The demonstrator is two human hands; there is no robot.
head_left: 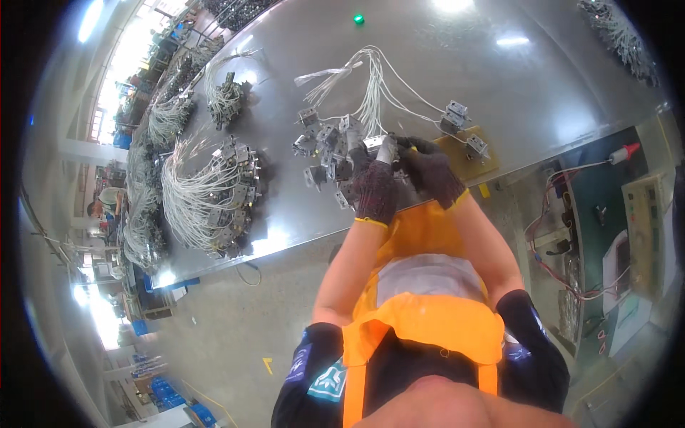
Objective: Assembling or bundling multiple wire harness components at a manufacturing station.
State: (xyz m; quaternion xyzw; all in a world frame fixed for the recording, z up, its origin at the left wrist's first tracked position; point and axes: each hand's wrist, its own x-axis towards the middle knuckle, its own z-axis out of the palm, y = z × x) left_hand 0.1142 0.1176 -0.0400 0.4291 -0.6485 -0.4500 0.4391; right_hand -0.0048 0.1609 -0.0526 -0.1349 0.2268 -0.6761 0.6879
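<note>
My left hand [374, 187], in a dark knit glove with grey fingertips, closes round a small metal part [374, 143] with white wires. Close beside it, my gloved right hand [433, 170] has its fingers pinched together; what is between them is hidden, though a small yellow spot shows there. A bundle of white wires [371, 93] fans out beyond both hands. Several wired metal blocks [328, 138] lie in a loose cluster at the left hand. To the right, two more metal blocks [455, 116] sit on or next to a brownish board [481, 162].
A large coil of white wires with metal blocks [207, 192] rests on the metal table [285, 78] at left, with more bundles behind. Another bundle [621, 39] lies far right. A green button-like object [359, 19] is at the back. Beyond the right edge stand shelves with a red-tipped cable [623, 153].
</note>
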